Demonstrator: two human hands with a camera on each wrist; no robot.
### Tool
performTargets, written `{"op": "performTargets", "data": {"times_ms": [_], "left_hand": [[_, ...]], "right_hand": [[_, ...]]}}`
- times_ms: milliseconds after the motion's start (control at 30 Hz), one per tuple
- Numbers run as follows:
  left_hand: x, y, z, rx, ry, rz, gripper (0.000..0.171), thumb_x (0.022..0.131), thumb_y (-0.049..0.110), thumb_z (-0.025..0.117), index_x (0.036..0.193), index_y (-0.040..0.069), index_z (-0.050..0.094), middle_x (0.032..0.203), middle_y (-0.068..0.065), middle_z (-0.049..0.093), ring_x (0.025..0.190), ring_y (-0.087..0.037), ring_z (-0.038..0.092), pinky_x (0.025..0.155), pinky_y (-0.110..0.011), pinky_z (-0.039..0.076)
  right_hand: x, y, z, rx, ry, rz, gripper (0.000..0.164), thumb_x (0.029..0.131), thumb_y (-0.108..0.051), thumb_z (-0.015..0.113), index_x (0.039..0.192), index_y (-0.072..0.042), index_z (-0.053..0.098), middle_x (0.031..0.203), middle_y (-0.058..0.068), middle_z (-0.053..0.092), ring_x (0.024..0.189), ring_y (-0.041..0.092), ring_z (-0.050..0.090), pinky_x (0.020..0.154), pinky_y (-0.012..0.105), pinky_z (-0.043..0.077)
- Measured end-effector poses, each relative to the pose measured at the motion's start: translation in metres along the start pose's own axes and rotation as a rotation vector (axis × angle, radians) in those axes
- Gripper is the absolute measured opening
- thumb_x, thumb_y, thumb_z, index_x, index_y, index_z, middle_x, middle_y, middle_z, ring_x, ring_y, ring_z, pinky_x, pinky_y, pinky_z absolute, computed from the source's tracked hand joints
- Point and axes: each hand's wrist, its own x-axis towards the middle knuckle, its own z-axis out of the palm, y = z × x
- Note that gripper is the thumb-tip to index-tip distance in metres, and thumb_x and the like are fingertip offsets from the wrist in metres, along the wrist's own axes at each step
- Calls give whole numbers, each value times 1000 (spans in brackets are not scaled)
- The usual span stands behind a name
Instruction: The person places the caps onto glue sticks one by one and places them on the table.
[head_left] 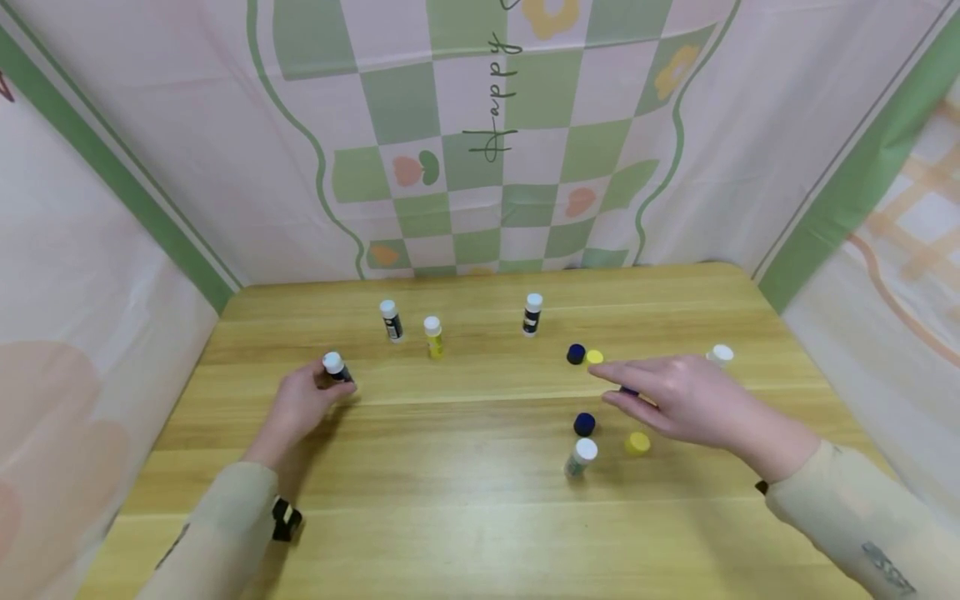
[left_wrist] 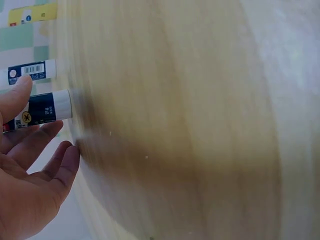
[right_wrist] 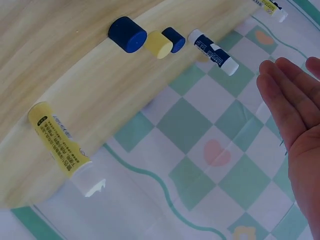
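In the head view my left hand (head_left: 300, 404) grips a navy-labelled glue stick (head_left: 335, 364) that stands upright at the table's left, its white top uncovered. The left wrist view shows the thumb on one side of this glue stick (left_wrist: 42, 110) and fingers on the other. My right hand (head_left: 686, 398) hovers over the right side, fingers extended and thumb apart. A navy cap (head_left: 628, 390) shows between its thumb and fingers in the head view; the right wrist view has that hand (right_wrist: 300, 115) apart from the caps, holding nothing.
Near the back stand another navy glue stick (head_left: 392, 322), a yellow one (head_left: 433, 338) and a further navy one (head_left: 532, 315). Around the right hand are navy caps (head_left: 584, 424), yellow caps (head_left: 637, 443), a pale glue stick (head_left: 581, 458) and a yellow-labelled glue stick (right_wrist: 60, 142). Patterned cloth (head_left: 480, 200) hangs behind the table.
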Motion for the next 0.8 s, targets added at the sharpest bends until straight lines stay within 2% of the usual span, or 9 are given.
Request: {"op": "performTargets", "data": {"times_ms": [267, 433, 567, 700, 800], "left_hand": [[-2, 2, 3, 33, 37, 27, 28, 100, 25, 69, 114, 1, 69, 113, -21, 71, 101, -32, 64, 81, -44, 54], [-2, 2, 2, 20, 50, 36, 28, 101, 26, 68, 115, 3, 69, 112, -19, 71, 98, -31, 65, 76, -41, 56], [-3, 4, 1, 2, 68, 65, 28, 101, 26, 67, 117, 3, 69, 118, -22, 71, 105, -36, 66, 84, -48, 58], [-5, 8, 0, -18, 93, 117, 27, 101, 22, 66, 118, 1, 67, 125, -25, 68, 120, -42, 63, 100, -55, 52], [-6, 13, -1, -30, 96, 146, 27, 102, 21, 66, 118, 1, 66, 129, -26, 66, 124, -44, 60, 104, -56, 50]], "right_hand": [[-1, 5, 1, -17, -27, 20, 53, 111, -43, 38, 117, -5, 74, 98, 9, 79, 74, 22, 76, 56, 33, 60], [-3, 7, 4, -6, -59, 38, 48, 111, -41, 42, 119, -7, 74, 100, 9, 79, 76, 21, 76, 57, 33, 60], [-4, 10, 8, 6, -83, 49, 41, 110, -38, 48, 120, -8, 73, 101, 9, 79, 78, 22, 77, 59, 33, 61], [-5, 12, 12, 9, -103, 52, 32, 107, -32, 57, 120, -8, 73, 101, 8, 79, 79, 22, 77, 61, 35, 62], [-4, 12, 15, 11, -114, 52, 26, 103, -26, 63, 120, -8, 73, 101, 8, 79, 80, 22, 77, 62, 36, 62]]}}
